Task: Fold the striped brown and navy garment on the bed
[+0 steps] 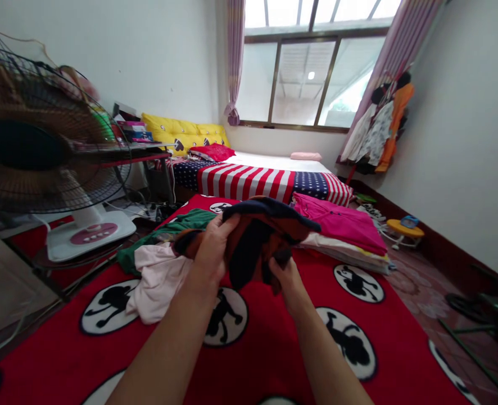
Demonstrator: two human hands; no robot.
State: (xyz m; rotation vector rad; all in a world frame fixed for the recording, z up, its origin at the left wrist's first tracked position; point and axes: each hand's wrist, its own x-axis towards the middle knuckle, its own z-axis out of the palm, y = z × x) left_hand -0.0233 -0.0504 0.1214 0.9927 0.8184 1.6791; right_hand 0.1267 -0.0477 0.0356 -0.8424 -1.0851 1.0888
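Below the grip and nearest the body spreads a red blanket with black figures in white ovals. Above it, 2 hands hold 1 garment, striped rust and dark navy. The left hand is closed on its left part, thumb on top, the other fingers mostly hidden; the right hand pinches a dark bunch low on its right side. The garment hangs crumpled between them, clear of the blanket in its middle.

Just left of the grip lies a pale pink cloth, and past that a green cloth. Beyond the grip to the right sits a folded pile, magenta on top. Well off to the left stands a fan; far right, a yellow stool. Farther ahead are a bed, then a window.
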